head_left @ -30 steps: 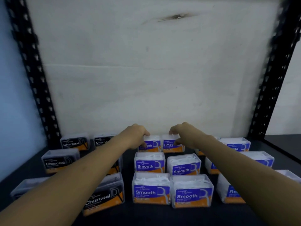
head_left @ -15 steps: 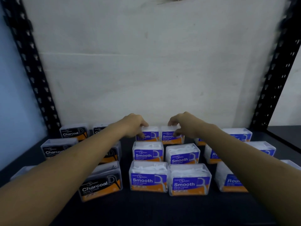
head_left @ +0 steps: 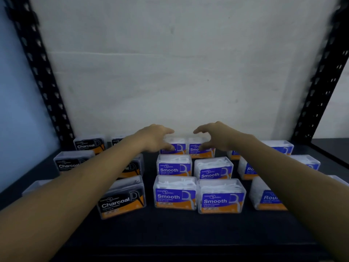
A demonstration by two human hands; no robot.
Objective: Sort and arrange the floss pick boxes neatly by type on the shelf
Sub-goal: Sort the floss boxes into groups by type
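Observation:
Clear floss pick boxes stand in rows on a dark shelf (head_left: 170, 233). Black "Charcoal" boxes (head_left: 122, 199) fill the left side, blue "Smooth" boxes (head_left: 174, 195) the middle, and blue "Round" boxes (head_left: 268, 197) the right. My left hand (head_left: 154, 138) is at the back-left Smooth box (head_left: 179, 146), fingers stretched just over its top and thumb in front of its label. My right hand (head_left: 217, 138) mirrors it at the back-right Smooth box (head_left: 196, 150). Both hands are spread, and neither grips a box. My forearms hide parts of some Charcoal and Round boxes.
A white wall (head_left: 170, 72) closes the back of the shelf right behind the last row. Black perforated uprights stand at the left (head_left: 43, 82) and right (head_left: 321, 82). Bare shelf runs along the front edge, before the boxes.
My fingers were curled on the tops of the two back Smooth boxes; now they have lifted and spread. The view has tilted slightly, so the boxes sit lower.

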